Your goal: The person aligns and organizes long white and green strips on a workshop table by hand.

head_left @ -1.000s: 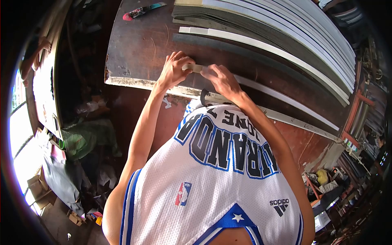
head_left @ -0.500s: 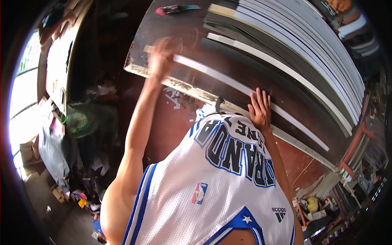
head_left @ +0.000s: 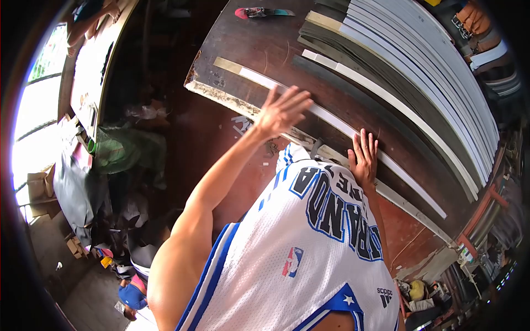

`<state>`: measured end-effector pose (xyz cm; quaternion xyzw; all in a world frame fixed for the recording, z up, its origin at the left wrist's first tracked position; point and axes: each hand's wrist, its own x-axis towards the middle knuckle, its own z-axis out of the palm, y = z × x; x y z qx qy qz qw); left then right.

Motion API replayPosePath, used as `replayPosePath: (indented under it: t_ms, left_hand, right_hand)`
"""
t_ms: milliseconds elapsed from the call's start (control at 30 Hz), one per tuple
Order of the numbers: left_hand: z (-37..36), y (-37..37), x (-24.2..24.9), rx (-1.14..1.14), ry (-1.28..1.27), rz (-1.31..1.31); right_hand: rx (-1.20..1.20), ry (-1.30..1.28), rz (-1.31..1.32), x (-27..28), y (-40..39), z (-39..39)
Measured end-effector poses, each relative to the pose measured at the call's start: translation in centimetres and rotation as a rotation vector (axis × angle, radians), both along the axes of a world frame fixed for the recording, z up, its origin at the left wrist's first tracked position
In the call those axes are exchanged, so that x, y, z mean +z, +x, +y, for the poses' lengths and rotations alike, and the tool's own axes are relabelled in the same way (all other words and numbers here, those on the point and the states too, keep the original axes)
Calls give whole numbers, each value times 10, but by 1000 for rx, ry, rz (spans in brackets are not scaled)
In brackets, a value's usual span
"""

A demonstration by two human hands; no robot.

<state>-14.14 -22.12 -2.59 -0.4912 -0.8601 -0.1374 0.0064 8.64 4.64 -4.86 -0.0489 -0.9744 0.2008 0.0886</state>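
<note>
A long white strip (head_left: pixel 331 118) with a tan end lies along the near edge of the dark worktable (head_left: pixel 259 49). My left hand (head_left: pixel 281 110) rests flat on the strip near its middle, fingers spread. My right hand (head_left: pixel 364 154) presses flat on the same strip further right, fingers apart. Neither hand grips anything.
A stack of several long white and dark strips (head_left: pixel 419 60) fills the far right of the table. A pink and teal tool (head_left: pixel 262 12) lies at the far edge. Another person's arm (head_left: pixel 88 22) shows at a bench top left. Clutter covers the floor left.
The strip, first held by both hands at its end, now lies laid out along the table edge. My left hand swept left, then came back to the strip's middle; my right hand flattened.
</note>
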Motion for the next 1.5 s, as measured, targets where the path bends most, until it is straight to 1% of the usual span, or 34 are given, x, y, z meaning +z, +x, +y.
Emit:
replayPosePath:
  t_ms: [67, 100, 200, 300, 367, 433, 467, 500, 533, 567, 600, 633, 667, 700, 767, 800, 833, 900, 933, 967, 1033, 1067, 1100, 1167, 1233, 1300, 1367, 1433, 1500]
  left_hand:
    - [-28, -23, 3, 113, 19, 1]
    - [-40, -34, 8, 155, -20, 68]
    - [-84, -68, 7, 291, -19, 97]
    - [-112, -94, 11, 429, -90, 194]
    - [-113, -98, 13, 398, -107, 270]
    - [-88, -90, 11, 364, -20, 245]
    - [-68, -78, 11, 288, 78, 254]
    - [-44, -62, 14, 235, 123, 219]
    - [-23, -48, 17, 119, 187, 178]
    - [1, -30, 20, 36, 192, 52]
    - [22, -13, 23, -62, 207, 71]
    - [38, 0, 27, -134, 162, 55]
    - [45, 6, 17, -171, 153, -10]
    - [53, 11, 17, -181, 147, -37]
    - [59, 9, 19, -105, 74, -66]
    - [62, 3, 21, -90, 83, -142]
    - [67, -1, 28, -52, 13, -230]
    - [74, -7, 46, -72, -109, -305]
    - [71, -19, 38, -148, -33, -518]
    - [70, -25, 40, -198, -43, -683]
    - [79, -28, 80, -158, -219, -869]
    - [79, -31, 88, -160, -219, -893]
    - [78, -40, 95, -136, -273, -921]
    - [73, -59, 110, -108, -276, -971]
    - [54, -92, 113, -128, -302, -968]
    - [38, -125, 120, -120, -414, -903]
    - [19, -152, 123, -34, -410, -946]
    - [3, -177, 125, -22, -355, -988]
    - [-7, -203, 129, 28, -410, -931]
  right_hand:
    - [-1, 1, -21, 4, 1, 1]
    - [1, -8, -25, 5, 1, 1]
    - [-8, -20, -17, 3, 2, 2]
    - [-5, -57, 2, 5, 1, 3]
    - [-8, -62, 57, 4, 2, 3]
    - [-36, -95, 126, 7, 4, 3]
    - [-62, -106, 148, 8, 7, 2]
    - [-86, -115, 172, 9, 9, 2]
    - [-111, -99, 220, 7, 13, 1]
    - [-125, -96, 287, 7, 15, 2]
    - [-171, -153, 296, 12, 18, 1]
    - [-207, -215, 308, 17, 22, -4]
    - [-289, -309, 335, 18, 24, -9]
    - [-321, -325, 377, 22, 24, -9]
    - [-479, -774, 129, 31, 29, -17]
    - [-493, -922, 115, 30, 30, -20]
    - [-505, -918, 129, 23, 32, -21]
    - [-560, -1518, -29, 18, 34, -22]
    - [-639, -1631, -140, 20, 34, -21]
    - [-649, -1631, -122, 23, 34, -20]
    - [-816, -2057, 8, 32, 35, -12]
    - [-749, -2133, 123, 19, 41, -5]
    - [-757, -2127, 141, 11, 47, 5]
    - [-938, -2166, 730, 0, 57, 33]
    - [-853, -2097, 1054, -26, 93, 81]
    - [-1064, -1830, 1074, -3, 128, 124]
    - [-1100, -1670, 1158, 13, 162, 161]
    - [-1165, -1517, 1199, 58, 169, 185]
    - [-1156, -1393, 1209, 97, 164, 204]
